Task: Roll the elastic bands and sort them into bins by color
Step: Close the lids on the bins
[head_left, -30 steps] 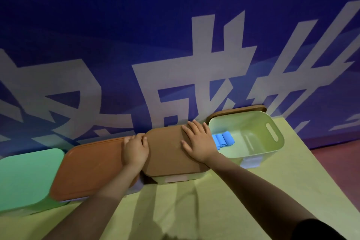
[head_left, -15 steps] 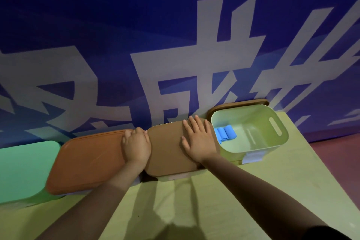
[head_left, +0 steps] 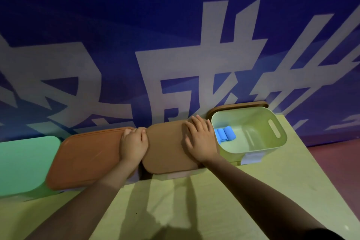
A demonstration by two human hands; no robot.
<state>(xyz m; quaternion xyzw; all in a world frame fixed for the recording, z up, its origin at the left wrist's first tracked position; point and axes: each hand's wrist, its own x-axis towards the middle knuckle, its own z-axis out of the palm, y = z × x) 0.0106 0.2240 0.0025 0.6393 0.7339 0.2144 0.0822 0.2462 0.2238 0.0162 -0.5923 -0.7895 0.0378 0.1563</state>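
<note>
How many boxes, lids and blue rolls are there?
Boxes: 4, open box, brown-lid box, orange-lid box, green box
Brown or orange lids: 3
Blue rolls: 2
Total: 9

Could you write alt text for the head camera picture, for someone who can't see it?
A person's two hands rest on a brown lid covering a bin: the left hand curls over its left edge, the right hand lies flat on top. To the right, an open pale bin holds rolled blue bands; to the left sits an orange lid.
</note>
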